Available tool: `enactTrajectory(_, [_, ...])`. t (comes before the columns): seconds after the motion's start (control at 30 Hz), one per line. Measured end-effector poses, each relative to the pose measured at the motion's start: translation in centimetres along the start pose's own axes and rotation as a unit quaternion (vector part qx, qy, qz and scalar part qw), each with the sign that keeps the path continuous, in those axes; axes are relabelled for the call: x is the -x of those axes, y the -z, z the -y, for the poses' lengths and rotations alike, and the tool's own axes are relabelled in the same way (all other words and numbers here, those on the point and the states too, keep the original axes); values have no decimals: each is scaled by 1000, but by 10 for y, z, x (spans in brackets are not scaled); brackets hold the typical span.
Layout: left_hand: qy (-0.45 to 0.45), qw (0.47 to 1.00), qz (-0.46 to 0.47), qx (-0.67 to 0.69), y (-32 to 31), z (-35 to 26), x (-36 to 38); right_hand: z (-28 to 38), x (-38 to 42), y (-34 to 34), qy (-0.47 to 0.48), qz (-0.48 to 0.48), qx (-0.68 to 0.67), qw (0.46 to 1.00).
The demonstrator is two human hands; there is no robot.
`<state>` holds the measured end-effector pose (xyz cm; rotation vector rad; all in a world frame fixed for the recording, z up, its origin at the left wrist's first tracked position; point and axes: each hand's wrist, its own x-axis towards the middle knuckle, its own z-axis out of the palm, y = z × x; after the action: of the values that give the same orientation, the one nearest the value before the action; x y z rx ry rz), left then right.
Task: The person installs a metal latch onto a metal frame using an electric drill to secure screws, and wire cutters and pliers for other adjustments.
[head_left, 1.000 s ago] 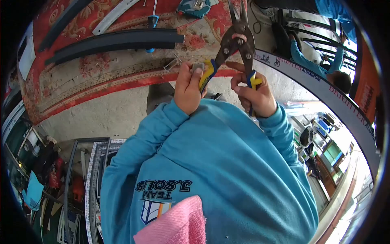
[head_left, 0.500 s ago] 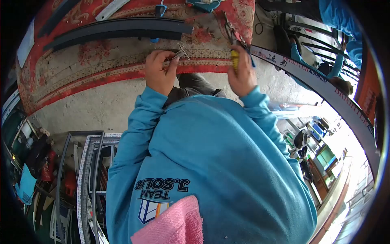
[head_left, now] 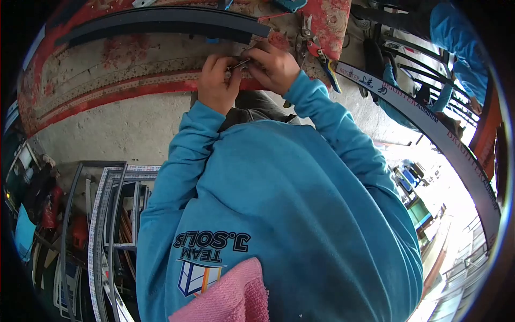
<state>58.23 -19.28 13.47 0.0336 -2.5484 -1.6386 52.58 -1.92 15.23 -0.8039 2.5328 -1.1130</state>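
Observation:
Near the front edge of the carpet-covered table (head_left: pixel 161 80), my left hand (head_left: pixel 219 83) pinches a small metal piece (head_left: pixel 243 63). Closed on the other side of the same piece, my right hand (head_left: pixel 274 65) nearly meets the left. The fingers hide most of the piece. Right of my right hand lie pliers with yellow-and-blue handles (head_left: pixel 331 74), and other metal pliers (head_left: pixel 306 33) rest beside them. Beyond my hands is a long dark metal profile (head_left: pixel 161 20).
A long strip printed BRIGHTER ALUMINUM (head_left: pixel 429 115) runs along the right. Co-workers in blue sleeves (head_left: pixel 456 32) are at the upper right. Metal frames (head_left: pixel 99 214) stand at the lower left. A blue-green tool (head_left: pixel 291 4) lies at the table's far side.
My right hand has let go of the yellow-handled tool and moved left to the small metal piece in my left hand. The view has shifted slightly.

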Motion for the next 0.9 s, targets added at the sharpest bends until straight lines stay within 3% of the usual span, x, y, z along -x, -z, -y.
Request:
enactTrajectory(0.03, [17,1000,3,2,0,-1,1,-6,-3,-5,37,8,21,999])
enactTrajectory(0.17, [30,999,5,36,4,-1,3,-10,-5,-4,43,5,6,999])
enactTrajectory(0.43, [1,1000,16,-5,3,14,10,-8,-7,-7,-57,7,-99,993])
enactTrajectory(0.67, [-5,999,19,-32,1,8,1,-10,0,-7,-50,-1,-97,994])
enactTrajectory(0.77, [-9,1000,1,-23,-1,5,-1,1,19,15,-37,-56,-29,997])
enactTrajectory(0.83, [-12,1000,1,-23,-1,4,-1,3,47,35,-128,-87,83,984])
enactTrajectory(0.87, [-13,1000,-2,-25,-1,3,-2,6,59,39,-128,-90,85,984])
enactTrajectory(0.9, [-15,1000,-1,-25,-1,3,-3,9,72,40,-179,-96,177,963])
